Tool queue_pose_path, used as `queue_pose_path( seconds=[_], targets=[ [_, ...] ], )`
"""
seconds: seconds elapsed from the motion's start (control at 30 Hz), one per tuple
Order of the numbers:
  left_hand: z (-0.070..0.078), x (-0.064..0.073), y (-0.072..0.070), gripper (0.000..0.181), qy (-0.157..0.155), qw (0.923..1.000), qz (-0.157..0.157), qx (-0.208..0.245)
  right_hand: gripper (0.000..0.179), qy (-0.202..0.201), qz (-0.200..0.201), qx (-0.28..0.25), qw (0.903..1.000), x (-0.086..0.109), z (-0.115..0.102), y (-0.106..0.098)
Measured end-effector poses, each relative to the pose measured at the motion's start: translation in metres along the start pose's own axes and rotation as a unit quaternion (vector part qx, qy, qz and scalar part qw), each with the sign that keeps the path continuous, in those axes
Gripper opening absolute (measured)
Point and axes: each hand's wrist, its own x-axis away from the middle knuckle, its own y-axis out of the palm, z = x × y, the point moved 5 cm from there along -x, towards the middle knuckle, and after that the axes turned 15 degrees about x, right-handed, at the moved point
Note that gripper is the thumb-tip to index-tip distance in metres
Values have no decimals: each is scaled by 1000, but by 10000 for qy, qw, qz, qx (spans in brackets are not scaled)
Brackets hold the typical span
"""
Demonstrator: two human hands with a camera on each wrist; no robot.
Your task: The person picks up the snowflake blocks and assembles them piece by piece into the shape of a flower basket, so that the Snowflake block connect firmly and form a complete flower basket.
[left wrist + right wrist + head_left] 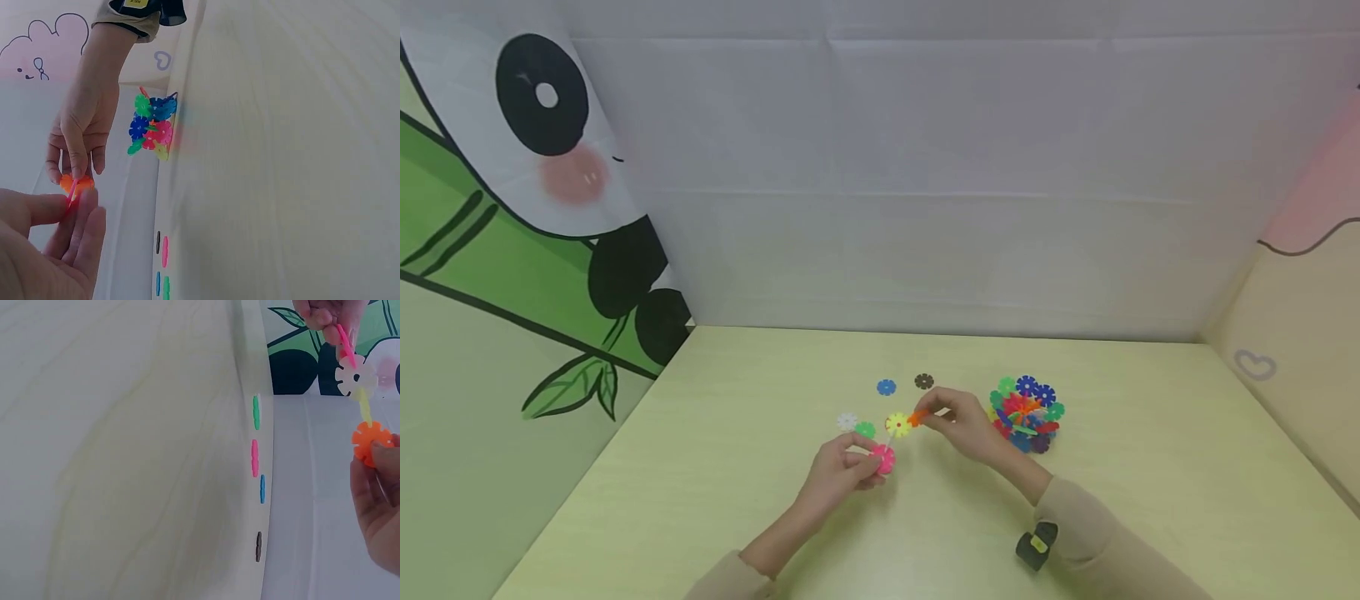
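Held in the air is a short chain of slotted plastic flower discs: a pink disc [883, 459], a white disc [355, 376], a yellow disc [898, 424] and an orange disc [369, 442]. My left hand [838, 475] pinches the pink disc between thumb and fingers. At the chain's other end, my right hand [961, 425] pinches the orange disc. In the right wrist view the white and yellow discs link pink to orange; from the head, the white one shows only as a thin edge.
Loose on the table [737, 433] lie a blue disc [887, 387], a brown disc [923, 381], a white disc [847, 421], a green disc [865, 429] and a pink disc [255, 458]. A heap of mixed-colour discs [1026, 414] is to the right. Behind stands a white panel [925, 183].
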Motion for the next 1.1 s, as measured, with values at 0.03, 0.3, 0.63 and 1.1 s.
queue_pose_path(
  seconds=[0.03,0.3,0.63,1.1],
  targets=[
    [0,0,-1,23,40,9999,89,-54,7,8,17,29,10000,1,-1,-1],
    [7,-4,-4,32,514,9973,522,-62,9,115,563,146,9982,10,-24,-10],
    [12,-14,9,36,278,9987,428,87,9,137,525,10,9985,10,-26,-6],
    [17,-20,15,31,225,9982,545,50,11,-481,698,176,9962,19,-40,-14]
  ],
)
